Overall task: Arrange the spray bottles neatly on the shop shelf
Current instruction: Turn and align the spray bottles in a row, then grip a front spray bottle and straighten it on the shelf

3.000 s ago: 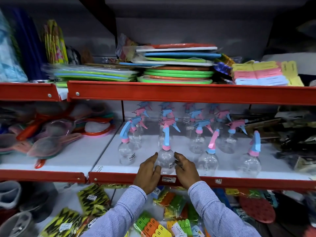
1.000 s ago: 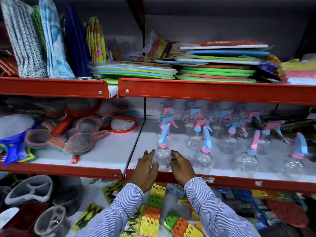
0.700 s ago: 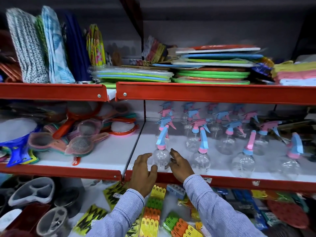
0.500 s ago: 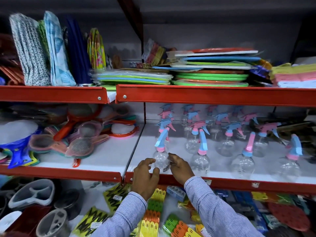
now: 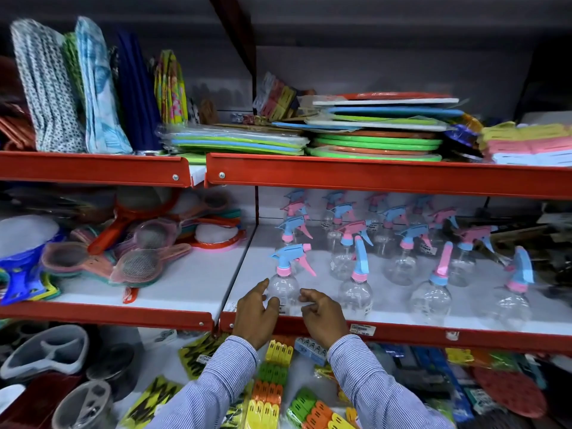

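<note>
Left hand [image 5: 255, 311] and right hand [image 5: 322, 314] now loosely cup the front-left spray bottle [image 5: 286, 283] at the shelf's front edge [image 5: 402, 334], its trigger head turned sideways since a moment ago, so front-row alignment continues.

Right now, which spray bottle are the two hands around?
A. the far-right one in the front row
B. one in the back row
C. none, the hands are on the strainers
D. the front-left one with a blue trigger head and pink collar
D: the left hand and right hand flank the front-left spray bottle, blue-headed with a pink collar.
</note>
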Tool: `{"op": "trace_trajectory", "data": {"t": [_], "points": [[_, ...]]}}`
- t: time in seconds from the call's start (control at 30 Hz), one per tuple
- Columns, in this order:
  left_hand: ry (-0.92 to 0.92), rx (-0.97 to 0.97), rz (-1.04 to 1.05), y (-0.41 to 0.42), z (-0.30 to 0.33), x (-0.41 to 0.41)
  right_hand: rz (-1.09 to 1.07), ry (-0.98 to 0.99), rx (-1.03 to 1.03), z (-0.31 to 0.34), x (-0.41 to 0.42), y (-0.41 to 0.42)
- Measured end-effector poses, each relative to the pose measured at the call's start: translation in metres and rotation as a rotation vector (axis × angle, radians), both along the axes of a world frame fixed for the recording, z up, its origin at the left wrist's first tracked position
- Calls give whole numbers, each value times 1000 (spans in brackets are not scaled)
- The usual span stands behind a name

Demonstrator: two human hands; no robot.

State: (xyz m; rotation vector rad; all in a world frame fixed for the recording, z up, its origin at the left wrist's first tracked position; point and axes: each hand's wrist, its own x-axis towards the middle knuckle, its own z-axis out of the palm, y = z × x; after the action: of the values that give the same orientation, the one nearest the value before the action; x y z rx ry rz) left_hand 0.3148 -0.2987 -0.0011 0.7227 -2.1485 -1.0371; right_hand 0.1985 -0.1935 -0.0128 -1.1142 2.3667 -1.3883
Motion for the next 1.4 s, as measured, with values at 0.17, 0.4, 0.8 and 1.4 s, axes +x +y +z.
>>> {"op": "trace_trajectory", "data": {"t": [0.17, 0.4, 0.8, 1.4], "points": [[-9, 10, -13, -2, -1, 1, -7, -22, -12, 0, 1, 0], [16, 0, -8, -4, -6, 2, -21, 16, -9, -1, 0, -1], [134, -135, 81, 5, -11, 6, -72, 36, -178, 0, 6, 17], [162, -64, 102, 124, -9, -76, -113, -122, -229, -3, -98, 99]]}}
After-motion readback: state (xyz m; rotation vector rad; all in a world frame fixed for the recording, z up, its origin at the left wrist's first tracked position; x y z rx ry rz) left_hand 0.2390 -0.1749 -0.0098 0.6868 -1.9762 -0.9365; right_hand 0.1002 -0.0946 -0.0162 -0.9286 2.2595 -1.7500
